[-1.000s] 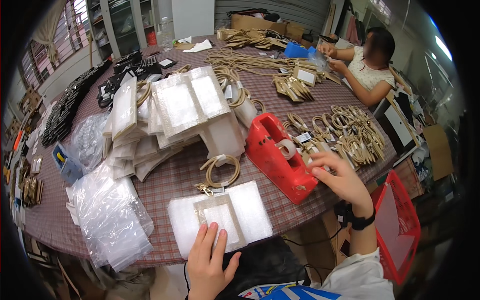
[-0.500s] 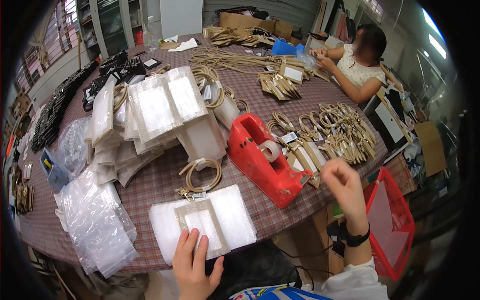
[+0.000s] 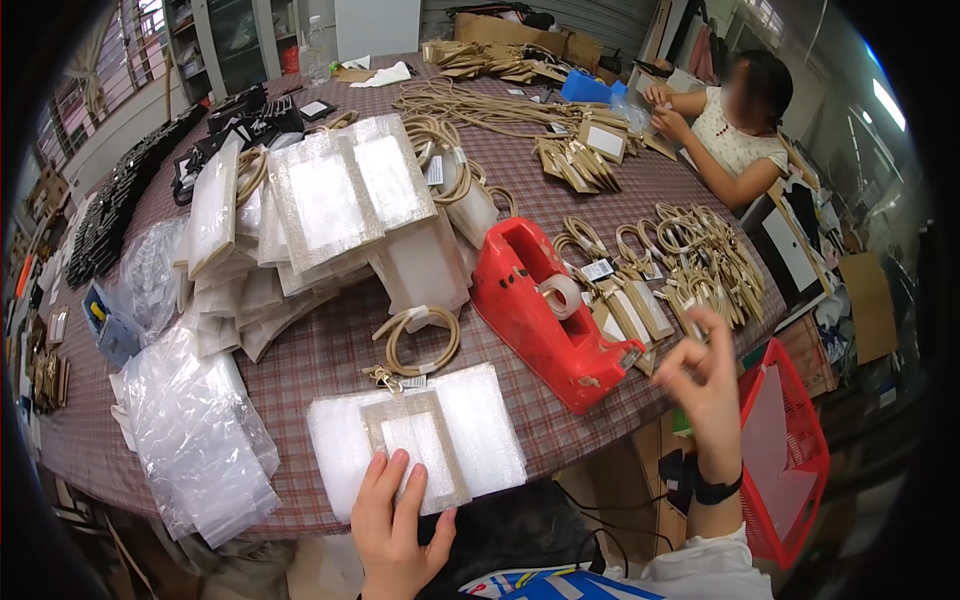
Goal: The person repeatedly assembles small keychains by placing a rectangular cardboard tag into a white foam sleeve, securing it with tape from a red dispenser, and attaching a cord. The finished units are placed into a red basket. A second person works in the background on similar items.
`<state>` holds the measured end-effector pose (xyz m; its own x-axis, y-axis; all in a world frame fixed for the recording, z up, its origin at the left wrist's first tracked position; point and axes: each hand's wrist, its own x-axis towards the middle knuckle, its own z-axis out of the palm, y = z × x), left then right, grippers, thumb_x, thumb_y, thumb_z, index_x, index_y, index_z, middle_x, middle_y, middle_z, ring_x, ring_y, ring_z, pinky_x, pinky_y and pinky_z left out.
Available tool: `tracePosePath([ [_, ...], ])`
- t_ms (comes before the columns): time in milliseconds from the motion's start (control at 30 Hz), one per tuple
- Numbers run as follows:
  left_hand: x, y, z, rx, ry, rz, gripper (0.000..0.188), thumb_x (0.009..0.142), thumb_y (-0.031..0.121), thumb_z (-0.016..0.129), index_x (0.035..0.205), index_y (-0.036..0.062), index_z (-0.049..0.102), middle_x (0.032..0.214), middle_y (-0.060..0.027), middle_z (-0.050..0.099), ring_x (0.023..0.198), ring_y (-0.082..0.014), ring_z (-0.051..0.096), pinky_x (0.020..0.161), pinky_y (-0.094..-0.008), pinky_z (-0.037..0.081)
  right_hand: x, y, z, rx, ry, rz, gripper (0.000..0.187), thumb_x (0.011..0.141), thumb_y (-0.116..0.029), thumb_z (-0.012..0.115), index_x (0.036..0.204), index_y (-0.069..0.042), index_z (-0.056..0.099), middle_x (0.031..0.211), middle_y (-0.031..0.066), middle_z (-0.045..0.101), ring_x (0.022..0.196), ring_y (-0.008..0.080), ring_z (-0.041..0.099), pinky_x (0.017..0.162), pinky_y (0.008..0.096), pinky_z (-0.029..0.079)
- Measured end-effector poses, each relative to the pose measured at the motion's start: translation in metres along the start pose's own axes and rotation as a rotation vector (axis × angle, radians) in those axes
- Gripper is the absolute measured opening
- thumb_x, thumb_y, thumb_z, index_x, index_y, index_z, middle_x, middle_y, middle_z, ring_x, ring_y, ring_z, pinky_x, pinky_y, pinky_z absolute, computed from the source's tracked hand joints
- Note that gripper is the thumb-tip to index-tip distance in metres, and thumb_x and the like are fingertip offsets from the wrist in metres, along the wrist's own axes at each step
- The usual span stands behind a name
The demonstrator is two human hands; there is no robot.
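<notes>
On your left, clear plastic bags (image 3: 200, 430) lie stacked on the checked bench (image 3: 290, 400). Your left hand (image 3: 395, 520) has its grip released, fingertips resting on the beige-framed holder (image 3: 447, 440), which lies on a white foam sheet (image 3: 492, 430) near the front edge. Its coiled tan cord (image 3: 455, 340) lies just beyond the sheet. Next stands the red tape dispenser (image 3: 520, 325). Your right hand (image 3: 705, 385) is raised beside its near end, fingers curled; with the blur, you cannot tell whether that grip holds anything. Farther right is a red basket (image 3: 815, 440).
</notes>
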<state>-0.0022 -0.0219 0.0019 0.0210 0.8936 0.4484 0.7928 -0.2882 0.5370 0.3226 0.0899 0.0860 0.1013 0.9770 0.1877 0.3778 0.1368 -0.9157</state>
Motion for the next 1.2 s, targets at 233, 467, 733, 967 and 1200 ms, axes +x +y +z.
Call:
tracePosePath([
  [233,0.006,0.001,0.004,-0.026,-0.015,-0.013,0.06,0.078,0.01,0.08,0.135,-0.0002,0.064,0.147,-0.0237,0.058,0.141,-0.0499,0.051,0.113,-0.055,0.045,0.034,-0.039,0.028,-0.013,-0.075,-0.16,0.104,0.083,0.018,0.063,0.171,-0.01,0.014,0.119,0.0115,0.059,0.093,0.0121,0.062,0.084,0.023,0.053],
  [467,0.006,0.0,-0.002,-0.046,-0.003,-0.029,0.06,0.078,0.013,0.083,0.134,0.0007,0.065,0.147,-0.0221,0.059,0.14,-0.0481,0.052,0.112,-0.0528,0.047,-0.005,-0.012,0.031,0.084,0.035,-0.089,0.108,0.082,0.018,0.059,0.172,-0.015,0.011,0.117,0.0093,0.053,0.078,0.0058,0.053,0.082,0.0213,0.052],
  [733,0.005,-0.006,0.001,-0.102,0.043,-0.002,0.06,0.078,0.018,0.087,0.133,0.002,0.067,0.146,-0.0208,0.06,0.138,-0.044,0.056,0.108,-0.0491,0.049,-0.002,0.0,0.032,0.026,0.042,-0.095,0.108,0.08,0.017,0.058,0.172,-0.018,0.012,0.114,0.0079,0.051,0.073,0.0047,0.051,0.077,0.0214,0.053],
  [967,0.005,-0.007,-0.004,-0.171,0.047,0.004,0.061,0.08,0.021,0.088,0.133,0.0002,0.067,0.146,-0.0205,0.06,0.138,-0.0433,0.057,0.107,-0.0482,0.051,-0.014,0.03,0.022,-0.096,-0.034,0.073,0.109,0.08,0.019,0.054,0.172,-0.02,0.012,0.109,0.0049,0.052,0.072,0.0045,0.048,0.072,0.0195,0.052],
  [1200,0.002,-0.011,-0.002,-0.173,0.002,0.039,0.065,0.08,0.024,0.088,0.136,0.0,0.065,0.148,-0.0214,0.058,0.138,-0.0436,0.056,0.106,-0.0485,0.051,-0.054,-0.066,0.073,0.045,-0.031,-0.22,0.108,0.084,0.012,0.063,0.171,-0.01,0.004,0.129,0.0152,0.057,0.076,0.0089,0.058,0.078,0.0246,0.054],
])
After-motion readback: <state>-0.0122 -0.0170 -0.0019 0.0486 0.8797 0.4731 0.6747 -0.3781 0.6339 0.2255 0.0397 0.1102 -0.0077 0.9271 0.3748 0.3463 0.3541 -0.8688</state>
